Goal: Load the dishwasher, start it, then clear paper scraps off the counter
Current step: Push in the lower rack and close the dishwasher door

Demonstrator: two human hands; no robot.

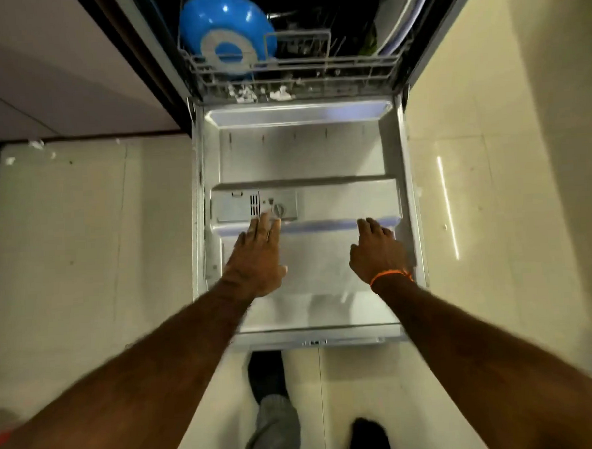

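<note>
Steel door of the dishwasher is lowered flat, likely for loading. Left hand and right hand are spread above it, nothing gripped, probably to lift it shut.

Just the one head cam here, wide-angle, looking steeply down from right above the open dishwasher door. It faces toward the machine, so the lower rack sits past the door's far edge, the person's feet below its near edge.
</note>
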